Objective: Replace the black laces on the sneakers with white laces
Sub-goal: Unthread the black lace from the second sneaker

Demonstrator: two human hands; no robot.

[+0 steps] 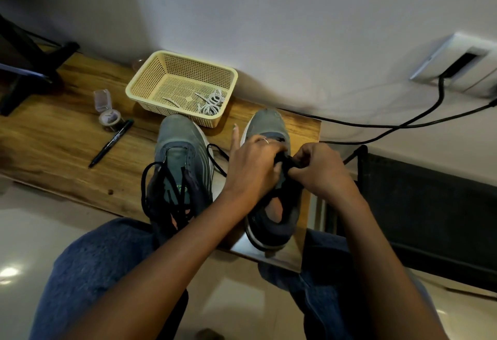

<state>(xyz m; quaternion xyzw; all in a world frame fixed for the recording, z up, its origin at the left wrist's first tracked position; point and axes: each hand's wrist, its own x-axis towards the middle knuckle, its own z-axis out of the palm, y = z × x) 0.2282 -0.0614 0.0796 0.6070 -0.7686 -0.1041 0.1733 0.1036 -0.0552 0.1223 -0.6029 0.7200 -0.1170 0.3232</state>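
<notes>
Two sneakers point(185, 167) sit side by side on the table point(61, 146), basket point(150, 70) (laces point(212, 103) inside) behind them.

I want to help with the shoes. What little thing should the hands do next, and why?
Probably keep pulling the black lace out of the right shoe. Both hands pinch it there, and the white laces wait in the basket.

Basket point(139, 81) blocks behind sneakers point(183, 151); bare tabletop point(53, 138) left, past pen point(111, 143).
</notes>
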